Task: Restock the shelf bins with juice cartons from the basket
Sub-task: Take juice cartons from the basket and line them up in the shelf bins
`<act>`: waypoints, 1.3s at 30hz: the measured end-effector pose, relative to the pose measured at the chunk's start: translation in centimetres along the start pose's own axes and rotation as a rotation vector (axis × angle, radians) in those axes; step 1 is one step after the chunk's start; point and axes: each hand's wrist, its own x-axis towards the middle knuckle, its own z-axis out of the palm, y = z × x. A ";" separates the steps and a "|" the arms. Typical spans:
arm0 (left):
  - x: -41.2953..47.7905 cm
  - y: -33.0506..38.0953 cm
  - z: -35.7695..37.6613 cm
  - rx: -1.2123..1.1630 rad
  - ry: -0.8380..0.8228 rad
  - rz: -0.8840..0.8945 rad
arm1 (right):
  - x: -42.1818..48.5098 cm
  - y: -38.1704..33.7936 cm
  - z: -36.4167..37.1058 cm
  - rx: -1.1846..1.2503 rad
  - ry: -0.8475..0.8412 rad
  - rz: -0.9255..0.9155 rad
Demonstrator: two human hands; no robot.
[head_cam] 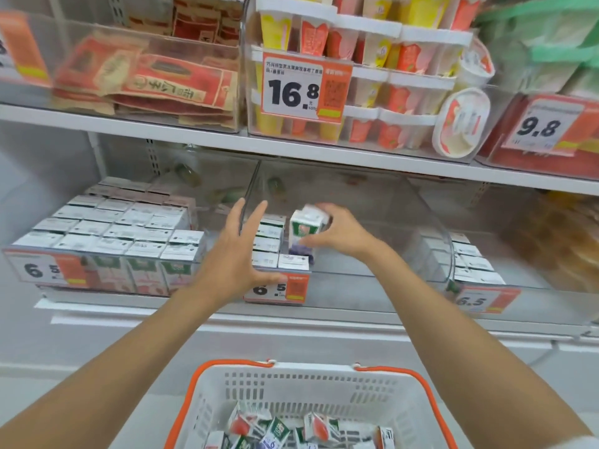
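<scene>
Head view: right grip [340, 236] holds juice carton [306, 226] (upright) inside middle bin [372, 275].

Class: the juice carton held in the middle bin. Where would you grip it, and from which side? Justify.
Grip the juice carton round its upper half, coming from the right and above, as the right hand does. It stands nearly upright, stocked cartons crowd its left, and the middle bin is bare to its right.

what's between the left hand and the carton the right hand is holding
In the head view, a row of juice cartons already standing in the middle bin lies between the left hand and the carton gripped by the right hand.
</scene>
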 end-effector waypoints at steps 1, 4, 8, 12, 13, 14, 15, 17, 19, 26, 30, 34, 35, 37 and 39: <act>0.0 -0.2 0.2 -0.003 0.018 0.018 | 0.2 0.2 0.7 0.011 -0.163 0.022; -0.1 -0.3 0.4 -0.015 0.048 0.046 | 0.6 0.4 2.2 0.157 -0.413 0.120; -0.3 0.1 0.1 0.024 0.059 0.057 | 1.1 0.9 2.6 0.134 -0.375 0.233; -0.4 0.1 0.2 0.034 0.064 0.056 | 1.3 1.8 3.0 0.204 -0.338 0.281; -0.4 0.1 0.2 0.030 0.065 0.054 | 1.3 1.8 3.0 0.211 -0.331 0.280; -0.4 0.1 0.2 0.023 0.064 0.053 | 1.1 1.7 3.0 0.209 -0.327 0.275; -0.4 0.1 0.1 0.014 0.058 0.052 | 0.9 1.6 3.0 0.193 -0.320 0.264; -0.6 0.3 -0.2 -0.002 0.028 0.035 | 0.3 1.3 2.9 0.080 -0.247 0.212; -1.1 0.8 -0.5 0.013 0.025 0.011 | -0.7 0.9 2.7 -0.056 -0.061 0.102; -8.7 2.3 0.8 0.090 0.263 -0.018 | -9.2 1.2 5.6 -0.046 0.380 -0.305; -15.2 0.4 3.9 -0.064 -0.144 -0.086 | -14.8 7.0 10.5 -0.017 0.212 -0.124; -20.8 -3.8 6.3 -0.095 -0.367 -0.183 | -18.6 15.6 14.7 -0.143 -0.181 0.166; -21.6 -4.7 6.8 -0.101 -0.394 -0.203 | -19.2 17.7 15.3 -0.193 -0.252 0.227; -22.6 -5.8 7.9 -0.127 -0.430 -0.244 | -19.9 21.1 16.2 -0.248 -0.350 0.345; -23.1 -6.4 9.3 -0.172 -0.460 -0.275 | -20.1 23.7 17.1 -0.240 -0.377 0.430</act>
